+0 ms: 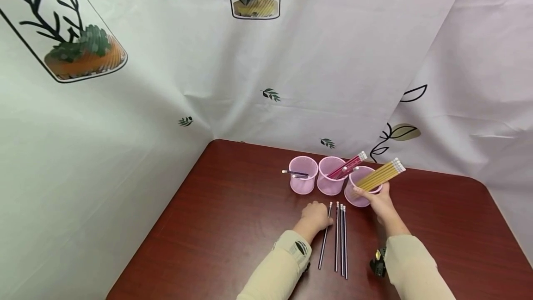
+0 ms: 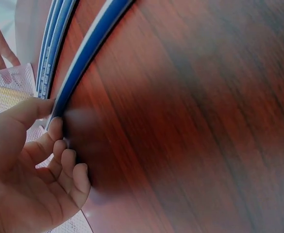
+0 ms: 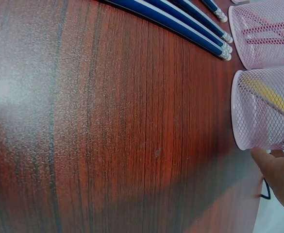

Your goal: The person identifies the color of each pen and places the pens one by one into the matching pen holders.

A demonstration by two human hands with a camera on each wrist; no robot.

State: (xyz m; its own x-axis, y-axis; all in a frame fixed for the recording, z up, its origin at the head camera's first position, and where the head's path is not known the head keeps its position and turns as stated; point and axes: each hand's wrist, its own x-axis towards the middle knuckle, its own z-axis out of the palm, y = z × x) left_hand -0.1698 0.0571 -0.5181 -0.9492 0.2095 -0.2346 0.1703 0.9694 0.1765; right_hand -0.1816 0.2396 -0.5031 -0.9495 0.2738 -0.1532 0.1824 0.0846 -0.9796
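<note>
Beside a dark blue pencil (image 1: 323, 248) on the table, my left hand (image 1: 315, 216) pinches it near its eraser end. The left wrist view shows the thumb and index finger meeting on that pencil (image 2: 86, 53), the other fingers curled against the tabletop. My right hand (image 1: 382, 202) grips the rightmost pink mesh cup (image 1: 356, 198), its thumb across the near side. Yellow pencils (image 1: 381, 175) lean out of this cup toward the right. Several more dark blue pencils (image 1: 342, 240) lie side by side between my hands, erasers toward the cups.
The middle pink cup (image 1: 330, 186) holds red pencils (image 1: 347, 166), and the left pink cup (image 1: 302, 186) has a few dark blue pencils (image 1: 296, 172). All stand in a row near the back edge of the brown table (image 1: 216, 216). A white patterned cloth (image 1: 233, 68) hangs behind.
</note>
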